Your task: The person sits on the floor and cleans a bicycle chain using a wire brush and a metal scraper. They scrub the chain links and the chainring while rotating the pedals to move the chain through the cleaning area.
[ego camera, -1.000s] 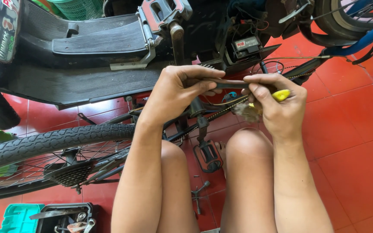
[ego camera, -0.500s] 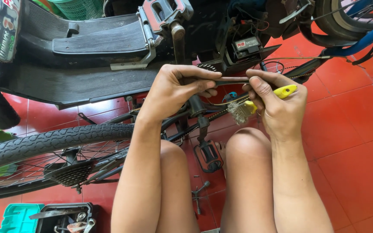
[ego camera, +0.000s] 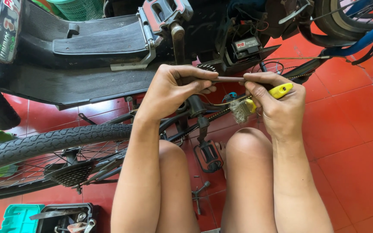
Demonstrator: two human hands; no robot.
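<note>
the left hand (ego camera: 169, 88) curls its fingers (ego camera: 195, 71) closed around one end of a thin brown metal rod (ego camera: 229, 79), which lies level just above the middle of the view. the right hand (ego camera: 277, 101), at three o'clock from the left one, pinches the rod's other end with closed fingers (ego camera: 260, 77) and also clamps a yellow-handled wire brush (ego camera: 255, 101); the brush's grey bristles sit just below the rod, at five o'clock from the left hand. both hands hover above the person's bare knees (ego camera: 247, 142). behind the rod, at twelve o'clock, hang a bicycle pedal (ego camera: 165, 11) and a small black battery box (ego camera: 247, 45) with loose wires. a second pedal (ego camera: 208, 157) lies between the knees, beside the bicycle chain (ego camera: 195, 127). a bicycle wheel (ego camera: 44, 142) with a rear sprocket (ego camera: 72, 172) fills the eight o'clock side, and an open green toolbox (ego camera: 18, 218) sits at seven o'clock on the red tiled floor (ego camera: 350, 142).
</note>
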